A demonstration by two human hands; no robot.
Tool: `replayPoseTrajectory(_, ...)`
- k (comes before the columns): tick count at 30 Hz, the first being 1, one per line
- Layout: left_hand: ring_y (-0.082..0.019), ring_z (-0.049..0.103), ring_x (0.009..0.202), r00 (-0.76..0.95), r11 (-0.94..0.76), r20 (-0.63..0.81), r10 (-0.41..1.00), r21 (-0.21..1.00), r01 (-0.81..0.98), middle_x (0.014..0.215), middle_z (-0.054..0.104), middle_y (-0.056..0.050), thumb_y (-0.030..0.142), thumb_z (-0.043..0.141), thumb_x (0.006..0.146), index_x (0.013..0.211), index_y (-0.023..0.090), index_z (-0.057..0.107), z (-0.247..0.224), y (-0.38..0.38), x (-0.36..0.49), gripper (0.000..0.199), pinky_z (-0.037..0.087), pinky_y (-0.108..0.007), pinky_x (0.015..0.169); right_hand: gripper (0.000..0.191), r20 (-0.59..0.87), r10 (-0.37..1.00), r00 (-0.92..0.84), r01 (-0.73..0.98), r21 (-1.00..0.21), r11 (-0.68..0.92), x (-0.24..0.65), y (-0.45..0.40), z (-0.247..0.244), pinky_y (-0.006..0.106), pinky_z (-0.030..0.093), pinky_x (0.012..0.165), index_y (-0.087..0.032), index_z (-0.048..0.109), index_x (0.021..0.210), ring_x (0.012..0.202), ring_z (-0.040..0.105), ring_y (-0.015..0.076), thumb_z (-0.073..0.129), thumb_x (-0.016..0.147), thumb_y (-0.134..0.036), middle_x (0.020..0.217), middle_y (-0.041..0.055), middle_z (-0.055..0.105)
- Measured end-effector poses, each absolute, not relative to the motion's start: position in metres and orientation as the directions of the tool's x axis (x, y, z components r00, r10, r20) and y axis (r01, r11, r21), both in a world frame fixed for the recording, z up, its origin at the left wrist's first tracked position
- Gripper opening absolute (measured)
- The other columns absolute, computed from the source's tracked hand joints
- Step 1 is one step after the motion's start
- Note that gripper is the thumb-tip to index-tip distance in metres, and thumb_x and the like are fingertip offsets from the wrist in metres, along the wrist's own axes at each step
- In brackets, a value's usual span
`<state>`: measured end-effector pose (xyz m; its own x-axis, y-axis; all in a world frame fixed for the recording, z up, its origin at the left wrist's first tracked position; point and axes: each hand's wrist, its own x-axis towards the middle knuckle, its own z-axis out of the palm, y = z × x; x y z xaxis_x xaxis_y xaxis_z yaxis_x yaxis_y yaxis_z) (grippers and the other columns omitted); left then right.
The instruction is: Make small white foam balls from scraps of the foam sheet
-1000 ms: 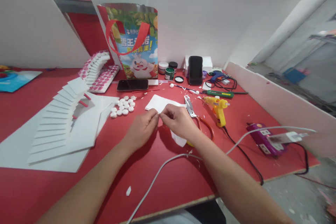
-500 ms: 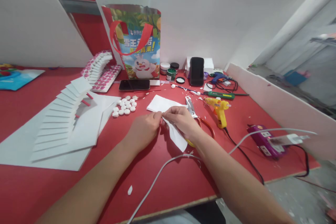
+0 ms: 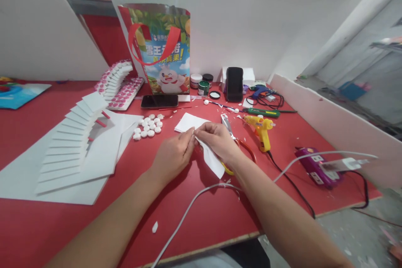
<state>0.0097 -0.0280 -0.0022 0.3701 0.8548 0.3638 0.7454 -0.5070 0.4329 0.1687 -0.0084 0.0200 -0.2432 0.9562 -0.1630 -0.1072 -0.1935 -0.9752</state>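
A strip of white paper (image 3: 212,161) hangs down to the right between my hands, its upper end pinched at the fingertips. My left hand (image 3: 174,150) is closed on that end from the left. From the right, my right hand (image 3: 218,139) pinches the same paper, thumb and fingers together. Behind the hands lies a stack of white paper (image 3: 188,121). Scissors with orange and yellow handles (image 3: 246,148) rest beside and partly under my right hand. Several round white pieces (image 3: 150,126) sit left of the stack.
A stepped white model (image 3: 67,146) lies on boards at the left. Behind stand a printed bag (image 3: 166,58), a phone (image 3: 159,101) and paint jars (image 3: 203,88). A yellow glue gun (image 3: 262,132) and purple power strip (image 3: 317,167) are at the right; a white cable (image 3: 185,213) crosses the front.
My hands have shifted slightly at the pinched end, with the left hand's fingers turned more upright. The paper strip has moved a little. The whole view has shifted slightly.
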Motion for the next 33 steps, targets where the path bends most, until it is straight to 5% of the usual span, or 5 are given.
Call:
replayPoseTrajectory(7, -0.018, 0.064, 0.071, 0.243, -0.409, 0.334, 0.911, 0.65, 0.641, 0.081, 0.071, -0.005, 0.03, 0.037, 0.101, 0.089, 0.018, 0.063, 0.003, -0.029, 0.008, 0.032, 0.043, -0.028, 0.068, 0.035, -0.224, 0.922, -0.316, -0.157, -0.946, -0.284, 0.17, -0.007, 0.023, 0.022, 0.036, 0.049, -0.015, 0.062, 0.07, 0.05, 0.051, 0.0076, 0.084, 0.062, -0.04, 0.06, -0.0018, 0.064)
replayPoseTrajectory(14, -0.018, 0.065, 0.072, 0.2, -0.365, 0.309, 0.93, 0.705, 0.609, 0.084, 0.074, -0.006, 0.032, 0.038, 0.101, 0.089, 0.018, 0.063, 0.0, -0.029, 0.008, 0.032, 0.043, -0.028, 0.069, 0.029, -0.155, 0.942, -0.297, -0.247, -0.941, -0.232, 0.167, -0.004, 0.017, 0.023, 0.043, 0.061, -0.015, 0.063, 0.07, 0.06, 0.058, 0.0101, 0.083, 0.061, -0.034, 0.062, -0.0014, 0.065)
replayPoseTrajectory(17, -0.018, 0.064, 0.068, 0.222, -0.407, 0.358, 0.907, 0.607, 0.682, 0.079, 0.072, -0.005, 0.031, 0.036, 0.101, 0.087, 0.018, 0.062, -0.003, -0.029, 0.008, 0.032, 0.04, -0.028, 0.065, 0.023, -0.119, 0.96, -0.254, -0.218, -0.96, -0.176, 0.165, -0.004, 0.015, 0.024, 0.041, 0.06, -0.016, 0.061, 0.067, 0.058, 0.054, 0.0093, 0.079, 0.064, -0.031, 0.06, -0.0032, 0.062)
replayPoseTrajectory(24, -0.019, 0.059, 0.055, 0.402, -0.477, 0.353, 0.845, 0.16, 0.864, 0.066, 0.066, -0.009, 0.022, 0.031, 0.1, 0.092, 0.014, 0.062, -0.005, -0.027, 0.011, 0.033, 0.031, -0.029, 0.052, 0.011, -0.007, 0.995, -0.102, 0.109, -0.994, 0.004, 0.163, -0.007, 0.011, 0.023, 0.032, 0.052, -0.018, 0.054, 0.06, 0.052, 0.042, 0.0084, 0.062, 0.068, -0.021, 0.053, -0.006, 0.05)
replayPoseTrajectory(33, -0.024, 0.065, 0.058, 0.478, -0.482, 0.307, 0.823, -0.07, 0.874, 0.073, 0.07, -0.013, 0.013, 0.036, 0.095, 0.12, 0.007, 0.061, -0.003, -0.027, 0.01, 0.036, 0.036, -0.031, 0.048, 0.021, 0.007, 0.987, -0.158, 0.276, -0.96, 0.051, 0.171, -0.006, 0.016, 0.023, 0.034, 0.053, -0.017, 0.056, 0.063, 0.055, 0.046, 0.0097, 0.063, 0.077, -0.031, 0.058, -0.0019, 0.056)
